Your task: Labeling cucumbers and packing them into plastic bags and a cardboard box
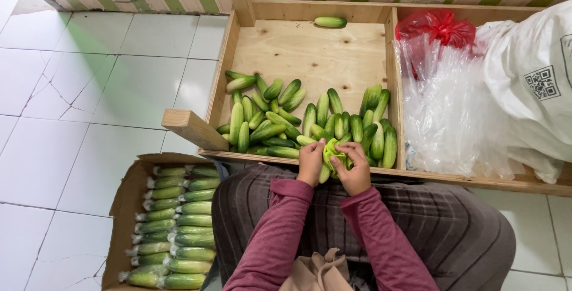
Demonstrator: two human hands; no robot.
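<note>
A cucumber (325,173) and a green plastic wrap (333,152) are pinched between the closed fingers of the left hand (311,161) and right hand (355,172) at the near edge of the wooden tray (310,52), beside the loose cucumber pile (280,121), with a cardboard box (122,201) of wrapped cucumbers (176,225) on the floor.

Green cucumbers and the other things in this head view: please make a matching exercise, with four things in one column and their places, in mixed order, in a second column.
Things:
1. Single green cucumber
2. Red plastic bag
3. Brown cardboard box of wrapped cucumbers
4. Green wrapping

Places:
A. Between the left hand and right hand
B. On the white tiled floor, left of the person's lap
C. Alone at the far wall of the wooden tray
D. In the compartment right of the tray's divider

Pairs: 1-C, 2-D, 3-B, 4-A
</note>
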